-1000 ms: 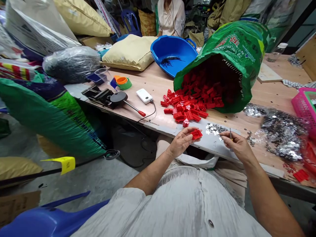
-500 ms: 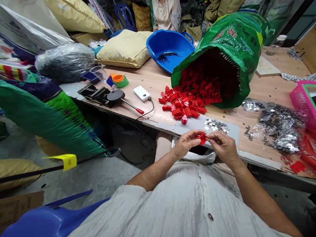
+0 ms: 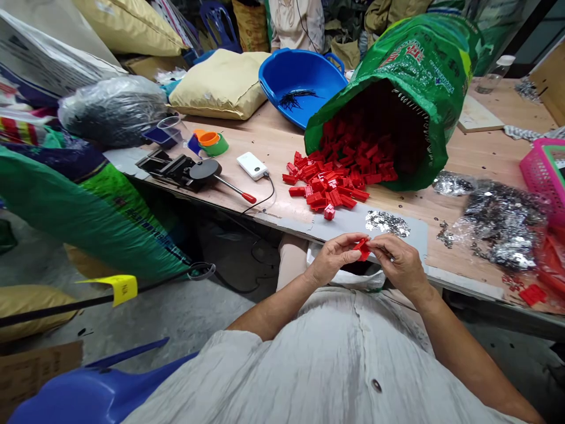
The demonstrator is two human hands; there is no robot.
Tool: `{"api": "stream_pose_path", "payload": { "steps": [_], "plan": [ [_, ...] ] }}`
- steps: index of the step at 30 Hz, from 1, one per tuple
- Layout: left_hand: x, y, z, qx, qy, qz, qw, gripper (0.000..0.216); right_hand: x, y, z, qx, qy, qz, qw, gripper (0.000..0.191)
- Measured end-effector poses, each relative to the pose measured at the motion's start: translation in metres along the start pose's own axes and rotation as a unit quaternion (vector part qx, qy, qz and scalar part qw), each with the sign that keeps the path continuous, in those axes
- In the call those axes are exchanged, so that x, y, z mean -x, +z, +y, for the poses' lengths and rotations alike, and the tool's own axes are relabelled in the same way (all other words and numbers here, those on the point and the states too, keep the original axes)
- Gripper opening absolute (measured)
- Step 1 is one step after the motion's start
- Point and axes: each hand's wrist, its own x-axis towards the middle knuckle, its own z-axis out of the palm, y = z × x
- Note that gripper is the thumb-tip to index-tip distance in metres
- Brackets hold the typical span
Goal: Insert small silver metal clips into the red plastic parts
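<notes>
Between the fingertips of my left hand (image 3: 332, 259) is a small red plastic part (image 3: 362, 249), held over the front edge of the table. My right hand (image 3: 404, 265) is closed in a pinch against the part's right side. A tiny glint shows under its fingers, but what they hold is too small to name. Just beyond the hands, flat metal pieces (image 3: 388, 224) lie scattered on a grey board (image 3: 344, 227). More red plastic parts (image 3: 326, 182) spill towards me from a green sack (image 3: 415, 65) lying on its side.
A blue basin (image 3: 282, 70) with thin black pieces stands behind. Leftward lie a white power bank (image 3: 252, 166) with a cable and a black device with a red-tipped lever (image 3: 248, 198). On the right are a plastic bag of metal pieces (image 3: 503, 224) and a pink basket (image 3: 536, 171). Someone sits opposite.
My right fingers have shifted slightly around the right side of the red part, and the dark gap under them looks smaller. My left hand keeps its hold. The view has tilted a little.
</notes>
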Motion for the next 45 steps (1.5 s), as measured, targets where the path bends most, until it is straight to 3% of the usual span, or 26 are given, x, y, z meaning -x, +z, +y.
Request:
{"api": "stream_pose_path", "payload": {
  "steps": [4,8,14,20,25,29,31,33,37,41,45],
  "plan": [
    [0.001,0.0,0.0,0.005,-0.001,0.005,1.0,0.042,-0.001,-0.002,-0.003,-0.026,0.033,-0.017,0.999,0.017],
    [0.001,0.001,-0.001,0.006,-0.001,0.012,1.0,0.043,-0.001,-0.013,-0.003,-0.077,0.135,-0.079,0.985,0.018],
    [0.002,0.003,0.001,-0.014,-0.01,0.003,1.0,0.045,0.001,-0.02,0.006,-0.158,0.272,-0.072,0.947,0.026],
    [0.003,-0.001,-0.001,-0.033,-0.027,-0.033,0.999,0.048,-0.002,-0.012,0.003,-0.239,0.296,-0.091,0.92,0.03],
    [0.002,-0.005,-0.004,-0.061,-0.07,-0.083,0.992,0.051,0.003,-0.01,0.009,-0.25,0.305,-0.126,0.91,0.041],
    [0.0,-0.002,-0.003,-0.098,-0.077,-0.094,0.988,0.053,0.01,-0.007,0.016,-0.263,0.315,-0.119,0.904,0.043],
    [-0.001,0.001,-0.003,-0.142,-0.049,-0.077,0.986,0.049,0.013,-0.005,0.018,-0.267,0.324,-0.1,0.902,0.043],
    [-0.002,0.004,-0.004,-0.216,0.022,-0.043,0.975,0.042,0.015,-0.003,0.02,-0.261,0.332,-0.067,0.904,0.044],
    [-0.001,0.007,-0.008,-0.372,0.179,-0.01,0.911,0.037,0.024,0.0,0.022,-0.236,0.33,-0.013,0.914,0.043],
    [0.0,0.007,-0.014,-0.456,0.212,-0.026,0.864,0.037,0.033,0.004,0.02,-0.227,0.329,-0.008,0.917,0.038],
    [0.002,0.006,-0.018,-0.473,0.23,-0.013,0.85,0.026,0.036,0.004,0.016,-0.255,0.356,-0.008,0.899,0.034]
  ]
}}
